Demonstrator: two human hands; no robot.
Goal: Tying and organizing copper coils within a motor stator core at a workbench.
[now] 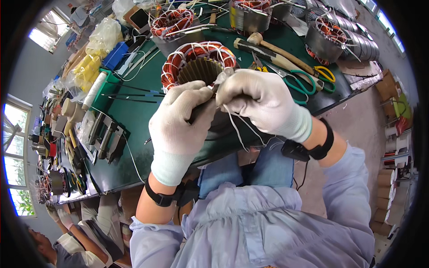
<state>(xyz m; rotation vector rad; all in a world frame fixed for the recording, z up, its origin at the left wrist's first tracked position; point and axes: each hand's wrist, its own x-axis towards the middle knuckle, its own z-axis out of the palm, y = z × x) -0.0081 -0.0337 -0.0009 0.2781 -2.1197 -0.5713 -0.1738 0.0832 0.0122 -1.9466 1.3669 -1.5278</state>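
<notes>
A motor stator [200, 71] stands before me on the green table, its ring of red-orange copper windings bound with white cord. Both of my hands wear white knitted gloves and meet at the near edge of the windings. My left hand [181, 120] is closed in a pinch there; what lies between its fingertips is hidden. My right hand [263, 102] is curled into a grip on the white cord [235, 129], whose two loose ends hang below the fingers. Next to the right fingertips a pale wrapped bundle of leads [223, 77] sticks up from the winding.
Right of the stator lie a wooden-handled mallet [286, 56], green-handled scissors [300, 87] and yellow-handled scissors [326, 78]. More stators [328, 40] stand at the back. A blue bin [115, 56] and metal tools [107, 136] are at left. Another person [85, 245] works at lower left.
</notes>
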